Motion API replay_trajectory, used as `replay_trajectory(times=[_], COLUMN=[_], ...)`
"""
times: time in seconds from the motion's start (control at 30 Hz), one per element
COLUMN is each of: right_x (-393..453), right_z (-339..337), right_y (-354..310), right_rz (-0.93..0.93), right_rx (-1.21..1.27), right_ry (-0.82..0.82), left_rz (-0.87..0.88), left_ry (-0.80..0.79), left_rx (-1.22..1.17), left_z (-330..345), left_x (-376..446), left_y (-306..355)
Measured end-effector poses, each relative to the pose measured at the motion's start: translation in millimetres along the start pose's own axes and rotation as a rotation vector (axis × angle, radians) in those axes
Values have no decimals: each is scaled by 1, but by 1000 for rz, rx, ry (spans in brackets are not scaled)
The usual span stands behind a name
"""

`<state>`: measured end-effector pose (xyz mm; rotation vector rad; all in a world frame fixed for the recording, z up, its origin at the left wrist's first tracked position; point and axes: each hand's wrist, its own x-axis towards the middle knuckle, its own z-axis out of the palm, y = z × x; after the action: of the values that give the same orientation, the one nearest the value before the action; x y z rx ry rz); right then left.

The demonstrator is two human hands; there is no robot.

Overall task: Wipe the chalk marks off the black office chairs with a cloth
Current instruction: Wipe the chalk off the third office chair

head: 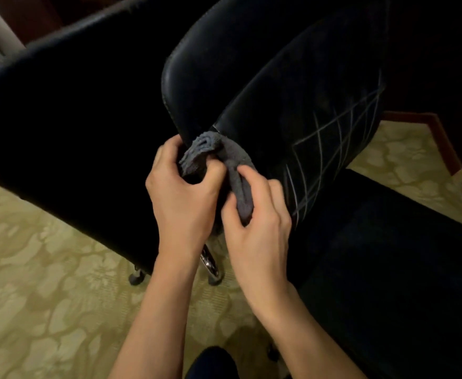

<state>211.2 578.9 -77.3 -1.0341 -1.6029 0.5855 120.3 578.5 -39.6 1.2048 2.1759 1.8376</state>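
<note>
A black office chair point(251, 64) fills the centre and right, its backrest turned towards me. White chalk marks point(334, 149) cross in a lattice on the lower right of the backrest. A grey cloth point(210, 149) is bunched between both hands at the backrest's lower left edge. My left hand point(183, 192) grips the frayed upper end of the cloth. My right hand point(257, 225) pinches the lower part of the cloth, just left of the chalk lines. The chair's dark seat point(388, 255) lies at the lower right.
A second black chair point(74, 99) stands on the left, its back close beside the first one. Chrome legs with castors point(213, 266) show below my hands. Patterned yellow-green carpet point(46, 296) covers the floor. A red-brown skirting point(440, 138) runs at the right.
</note>
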Motion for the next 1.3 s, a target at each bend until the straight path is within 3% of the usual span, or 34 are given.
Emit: replay_trajectory(times=[0.3, 0.43, 0.57, 0.9, 1.1, 1.3], right_x=[-37, -6, -8, -58, -50, -51], right_z=[19, 22, 26, 35, 25, 32], right_y=[20, 0, 12, 94, 66, 57], right_rz=[-138, -237, -258, -214, -311, -375], right_rx=[31, 98, 30, -61, -45, -63], right_ry=[135, 241, 160, 82, 113, 186], left_rz=[196, 281, 286, 243, 393, 479], left_ry=[54, 82, 45, 82, 217, 229], left_rx=[-158, -51, -117, 52, 169, 176], left_z=[-3, -11, -11, 29, 5, -7], left_x=[-13, 13, 15, -40, -29, -18], left_y=[-29, -19, -28, -88, -56, -38])
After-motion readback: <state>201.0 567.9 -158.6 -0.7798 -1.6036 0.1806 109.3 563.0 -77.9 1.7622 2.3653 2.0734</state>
